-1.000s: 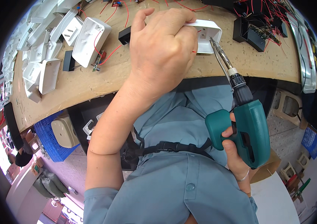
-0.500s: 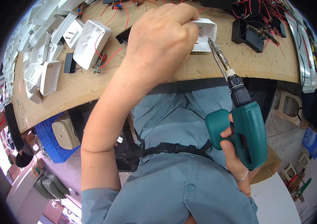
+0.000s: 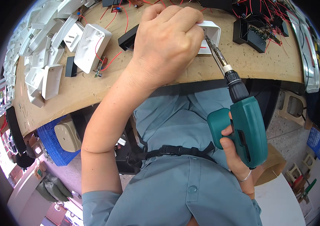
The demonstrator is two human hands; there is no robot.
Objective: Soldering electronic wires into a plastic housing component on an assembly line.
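My left hand (image 3: 169,45) is closed at the left side of a small white plastic housing (image 3: 215,34) on the workbench. It covers much of the housing, and its fingertips are hidden. My right hand (image 3: 235,158) is wrapped round the handle of a green soldering gun (image 3: 252,128), low in front of my body. The gun's long metal tip (image 3: 220,56), with a thin tube alongside, reaches up into the open housing near my left fingers. A short red wire (image 3: 203,47) shows inside the housing; whether the tip touches anything there, I cannot tell.
White housings (image 3: 41,52) are heaped at the left. A larger open one (image 3: 91,47) lies nearer, beside a small circuit board (image 3: 100,67) with red wires. Black cases (image 3: 256,41) and tangled wires sit at the right, before a metal tray (image 3: 307,64). The bench edge curves below my hands.
The soldering tip has shifted left and slightly upward inside the housing, closer to my left fingers. The gun has moved a little left with it. My left hand keeps its place at the housing.
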